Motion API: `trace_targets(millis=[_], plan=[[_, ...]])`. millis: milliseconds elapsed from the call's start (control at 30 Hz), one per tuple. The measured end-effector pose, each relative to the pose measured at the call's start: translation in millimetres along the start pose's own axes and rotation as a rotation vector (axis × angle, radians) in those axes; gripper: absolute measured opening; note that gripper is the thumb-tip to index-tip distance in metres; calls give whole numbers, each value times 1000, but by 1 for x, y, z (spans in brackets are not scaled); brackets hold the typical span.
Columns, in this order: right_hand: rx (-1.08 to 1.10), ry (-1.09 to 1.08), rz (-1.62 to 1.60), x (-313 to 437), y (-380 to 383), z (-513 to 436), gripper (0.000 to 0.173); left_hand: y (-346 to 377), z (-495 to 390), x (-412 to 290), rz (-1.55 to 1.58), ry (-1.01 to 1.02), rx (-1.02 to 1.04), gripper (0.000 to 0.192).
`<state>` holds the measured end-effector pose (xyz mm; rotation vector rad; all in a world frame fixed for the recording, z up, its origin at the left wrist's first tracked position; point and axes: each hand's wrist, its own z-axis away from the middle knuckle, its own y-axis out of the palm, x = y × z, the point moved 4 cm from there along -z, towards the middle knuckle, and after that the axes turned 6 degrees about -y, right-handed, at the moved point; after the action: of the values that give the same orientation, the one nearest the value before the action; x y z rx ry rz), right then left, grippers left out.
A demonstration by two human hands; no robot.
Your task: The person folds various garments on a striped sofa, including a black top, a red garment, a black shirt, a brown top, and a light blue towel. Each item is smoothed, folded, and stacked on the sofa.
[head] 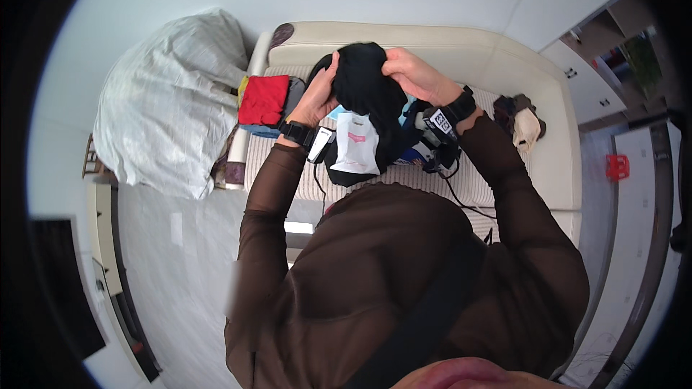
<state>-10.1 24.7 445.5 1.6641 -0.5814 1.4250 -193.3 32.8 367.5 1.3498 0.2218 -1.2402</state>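
Note:
A black cloth garment [359, 78] is held up over the sofa seat between my two hands. My left hand [319, 94] grips its left side, with the thumb along the cloth. At its upper right side, my right hand [408, 70] pinches the fabric. The garment hangs in loose folds, so its kind cannot be told. In front of it a white plastic bag with pink print [357, 143] lies on dark cloth. Light blue and dark blue cloth shows partly beneath and to the right. Left of my left hand, a red folded cloth [263, 100] tops a pile of folded clothes.
The cream sofa [557, 173] stands against the wall. A large, pale sheet-covered heap [173, 102] rises beside its left arm. Small crumpled clothes [525, 128] lie at the right of the seat. Cables hang from devices on both wrists. A red plastic item [617, 167] is far right.

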Motion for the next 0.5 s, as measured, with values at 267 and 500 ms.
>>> trace_targets(millis=[267, 500], plan=[[-144, 131, 82, -24, -29, 0, 32, -24, 43, -55, 90, 300, -98, 57], [-123, -432, 698, -12, 28, -46, 28, -5, 37, -45, -257, 20, -171, 50]])
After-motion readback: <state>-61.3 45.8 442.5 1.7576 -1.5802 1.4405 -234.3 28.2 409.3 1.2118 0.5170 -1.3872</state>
